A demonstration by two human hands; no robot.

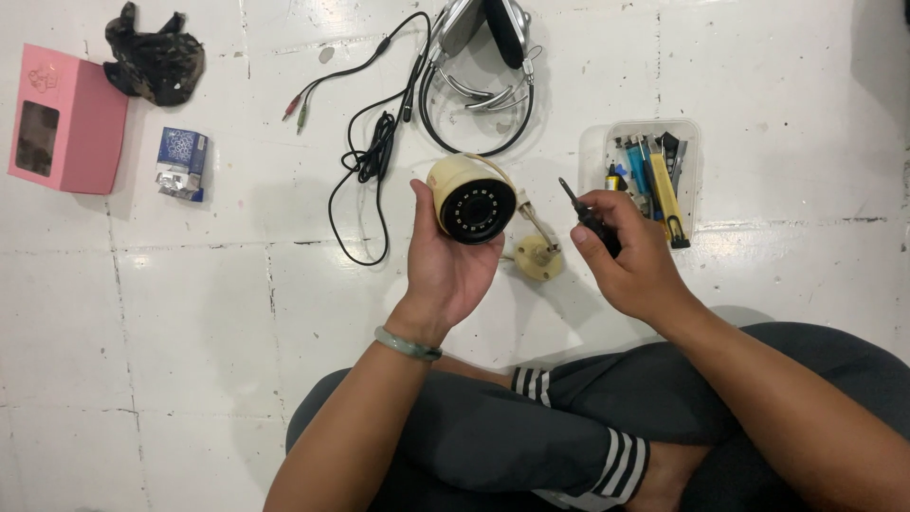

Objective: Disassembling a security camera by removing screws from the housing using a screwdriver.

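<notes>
Head view is looking down at a person sitting cross-legged on a white tiled floor (190, 313), both hands raised in front of the knees. The left hand (445, 261) is cupping a cream-coloured dome security camera (471, 199), fingers wrapping behind the housing and thumb lying along its left side, so the dark lens face with its ring of small lights is pointing up toward the viewer. A pale green bangle (408, 344) is circling the left wrist. The right hand (630, 261) is closing around a small black-handled screwdriver (588, 216), its tip pointing up and left toward the camera without touching it. Between the two hands, the camera's round cream mounting base (537, 257) is lying on the floor, with a thin stem running up from it toward the camera body.

Just beyond the right hand, a clear plastic tray (593, 152) is holding several tools with blue and yellow handles. Above the camera, a silver-and-black headset (483, 47) is lying near the top edge of the floor area in view, its black cable (365, 161) looping down to the left. Further left, a small blue packet (182, 161) is sitting near a pink box (81, 118), and a dark crumpled cloth (152, 57) is lying above them.
</notes>
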